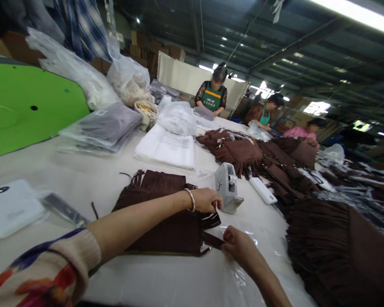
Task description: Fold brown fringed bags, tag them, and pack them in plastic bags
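Observation:
A dark brown fringed bag (166, 230) lies flat on the table, with metal rings at its right end. My left hand (208, 199), a bangle at its wrist, reaches across the bag. Its fingers are pinched on what looks like the edge of a clear plastic bag (240, 273), beside the fringe and close to the grey tape dispenser (224, 183). My right hand (238, 244) is closed around a brown strap (213, 240) that runs from the bag's ring. Clear plastic spreads beneath and beside this hand, and its exact edges are hard to make out.
Stacked white plastic bags (166, 147) and packed grey items (102, 128) sit behind. More brown fringed bags (336, 247) heap at right, near a white handheld device (263, 190). A white device (14, 207) lies left, below a green panel (28, 102). Several people work beyond.

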Demonstrator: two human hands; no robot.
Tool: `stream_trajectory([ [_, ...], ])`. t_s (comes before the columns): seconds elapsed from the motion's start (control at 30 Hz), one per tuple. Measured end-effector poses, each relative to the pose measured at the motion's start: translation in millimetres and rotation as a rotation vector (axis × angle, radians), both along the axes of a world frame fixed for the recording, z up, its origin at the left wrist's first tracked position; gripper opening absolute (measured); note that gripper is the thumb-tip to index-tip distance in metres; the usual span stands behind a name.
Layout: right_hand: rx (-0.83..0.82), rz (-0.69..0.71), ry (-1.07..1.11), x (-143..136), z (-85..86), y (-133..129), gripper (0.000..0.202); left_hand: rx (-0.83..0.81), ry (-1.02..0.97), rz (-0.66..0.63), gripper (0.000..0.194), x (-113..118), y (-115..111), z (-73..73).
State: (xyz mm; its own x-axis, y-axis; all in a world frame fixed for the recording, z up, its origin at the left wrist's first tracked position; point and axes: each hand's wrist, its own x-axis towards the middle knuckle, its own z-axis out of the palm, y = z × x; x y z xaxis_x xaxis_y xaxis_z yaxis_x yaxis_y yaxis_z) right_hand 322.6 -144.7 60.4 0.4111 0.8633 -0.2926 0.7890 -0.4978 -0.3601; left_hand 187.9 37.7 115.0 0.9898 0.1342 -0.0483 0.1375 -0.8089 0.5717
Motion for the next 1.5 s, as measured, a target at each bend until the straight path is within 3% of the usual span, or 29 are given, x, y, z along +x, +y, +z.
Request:
stream_trajectory([
  [0.13,-0.064,-0.002,0.018,-5.8,10.9,5.0,0.008,-0.042,-0.1,-0.043,0.029,-36.0,5.6,0.4],
  [0.33,-0.006,0.024,0.055,-29.2,53.0,15.4,0.004,-0.127,-0.193,0.014,0.027,-73.8,23.6,-5.5],
  [0.5,-0.021,0.046,0.436,-79.9,75.1,48.8,0.014,-0.242,-0.181,0.095,0.025,-105.0,44.4,-12.2],
  [0.6,-0.036,0.065,0.617,-116.9,68.1,70.6,0.023,-0.305,-0.142,0.153,0.023,-120.2,51.1,-16.7],
  [0.77,-0.056,0.094,0.607,-148.3,50.0,83.8,0.021,-0.474,-0.053,0.277,0.026,-127.4,46.2,-28.5],
  [0.9,0.115,0.083,0.555,-133.1,64.0,77.1,0.023,-0.536,-0.053,0.44,0.036,-123.9,37.3,-38.1],
  [1.0,0.315,0.057,0.55,-111.4,70.2,62.0,0.034,-0.477,-0.077,0.533,0.05,-121.7,29.8,-40.1],
  [1.13,0.475,0.053,0.423,-95.0,48.4,26.4,0.036,-0.34,-0.141,0.587,0.061,-118.6,15.6,-38.6],
  [1.27,0.602,0.287,0.252,-102.5,24.5,0.1,0.02,-0.3,-0.141,0.598,0.067,-118.2,2.3,-36.0],
  [1.37,0.648,0.426,0.228,-113.6,23.4,1.7,0.016,-0.291,-0.1,0.61,0.069,-127.2,-4.4,-29.4],
  [1.5,0.711,0.4,0.214,-112.5,28.6,17.3,0.017,-0.104,-0.143,0.679,0.057,-155.3,-22.0,-14.8],
])
